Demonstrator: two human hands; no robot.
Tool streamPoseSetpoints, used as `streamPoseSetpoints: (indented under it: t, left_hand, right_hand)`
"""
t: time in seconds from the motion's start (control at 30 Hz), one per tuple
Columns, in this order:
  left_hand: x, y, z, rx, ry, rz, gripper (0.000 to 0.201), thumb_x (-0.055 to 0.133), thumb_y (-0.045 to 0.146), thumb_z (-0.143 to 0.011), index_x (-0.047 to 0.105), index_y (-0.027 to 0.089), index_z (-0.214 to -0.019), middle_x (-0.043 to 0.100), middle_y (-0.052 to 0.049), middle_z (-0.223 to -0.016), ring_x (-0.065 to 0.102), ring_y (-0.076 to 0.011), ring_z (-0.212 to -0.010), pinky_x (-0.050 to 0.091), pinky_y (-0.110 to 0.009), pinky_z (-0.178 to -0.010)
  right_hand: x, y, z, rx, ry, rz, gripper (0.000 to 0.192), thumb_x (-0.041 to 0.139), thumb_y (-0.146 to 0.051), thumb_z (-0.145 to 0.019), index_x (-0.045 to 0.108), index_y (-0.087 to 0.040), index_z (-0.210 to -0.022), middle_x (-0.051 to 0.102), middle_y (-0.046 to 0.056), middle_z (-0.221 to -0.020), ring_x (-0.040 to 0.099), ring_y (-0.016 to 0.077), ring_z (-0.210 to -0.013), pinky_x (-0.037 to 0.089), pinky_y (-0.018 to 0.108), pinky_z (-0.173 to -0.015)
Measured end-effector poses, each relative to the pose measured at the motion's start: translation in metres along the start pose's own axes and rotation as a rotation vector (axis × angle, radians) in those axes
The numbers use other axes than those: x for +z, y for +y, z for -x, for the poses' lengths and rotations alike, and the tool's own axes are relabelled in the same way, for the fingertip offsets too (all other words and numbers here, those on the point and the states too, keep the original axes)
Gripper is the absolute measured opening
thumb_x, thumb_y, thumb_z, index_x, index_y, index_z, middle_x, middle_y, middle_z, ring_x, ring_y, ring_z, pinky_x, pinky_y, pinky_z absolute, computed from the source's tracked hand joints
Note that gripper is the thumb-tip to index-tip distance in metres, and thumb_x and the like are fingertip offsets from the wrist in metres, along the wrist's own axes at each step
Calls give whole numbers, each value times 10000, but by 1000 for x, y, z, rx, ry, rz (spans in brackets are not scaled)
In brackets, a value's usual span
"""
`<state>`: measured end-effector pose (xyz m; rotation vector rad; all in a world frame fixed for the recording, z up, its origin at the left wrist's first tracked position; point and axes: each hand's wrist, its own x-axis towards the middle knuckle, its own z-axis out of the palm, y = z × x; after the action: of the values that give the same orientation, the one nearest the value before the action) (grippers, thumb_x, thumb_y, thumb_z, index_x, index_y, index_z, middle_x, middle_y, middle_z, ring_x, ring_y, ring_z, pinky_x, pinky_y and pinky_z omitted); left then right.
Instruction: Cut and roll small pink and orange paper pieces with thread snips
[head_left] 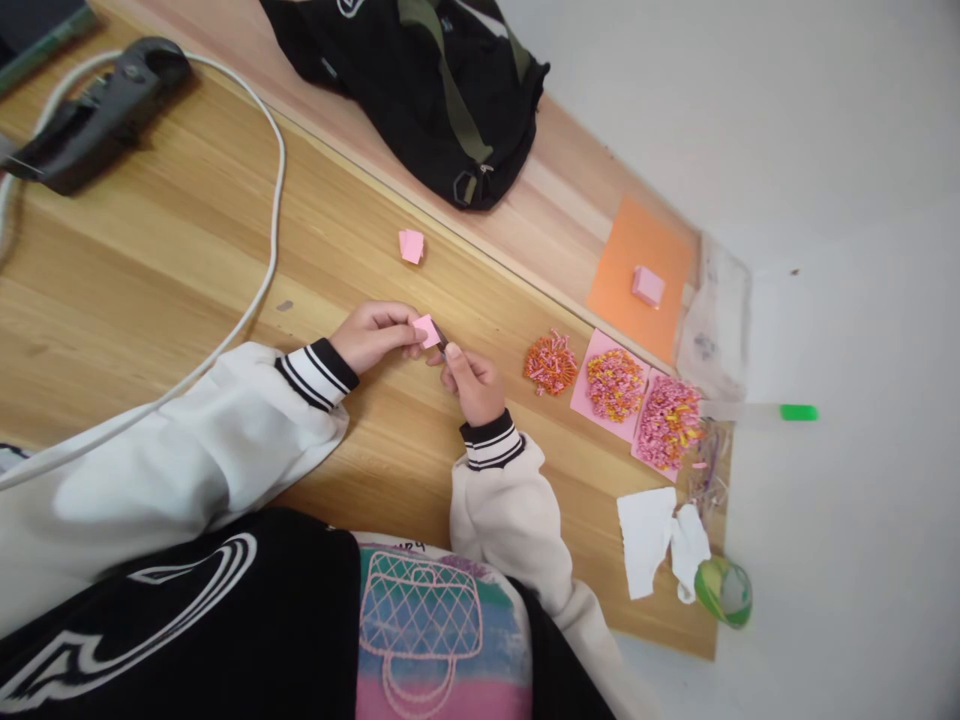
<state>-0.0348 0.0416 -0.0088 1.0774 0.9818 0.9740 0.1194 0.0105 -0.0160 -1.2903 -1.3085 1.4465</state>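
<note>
My left hand (373, 335) pinches a small pink folded paper (427, 331) over the wooden table (172, 270). My right hand (472, 383) is closed around a thin dark tool (440, 339) whose tip touches the paper's edge. Both hands meet near the table's middle. Another pink folded paper (411, 245) lies on the table beyond them.
Three piles of small paper pieces (550, 364) (615, 384) (666, 422) lie to the right, two on pink sheets. An orange sheet (637, 275) carries a pink block (647, 286). White tissue (652, 535), a green ball (724, 590), a black backpack (420, 80), a white cable (266, 270) and a black device (97, 115) are around.
</note>
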Motion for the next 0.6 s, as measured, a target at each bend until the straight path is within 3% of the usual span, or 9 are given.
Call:
streamPoseSetpoints:
  t: [0.6]
  left_hand:
    - [-1, 0, 0, 16, -18, -39, 96, 599, 165, -652, 609, 111, -573, 557, 3, -468, 493, -82, -438, 375, -209, -465]
  right_hand:
    - [2, -1, 1, -3, 30, 13, 470, 481, -588, -717, 580, -146, -591, 352, -60, -413, 307, 53, -388, 252, 227, -420]
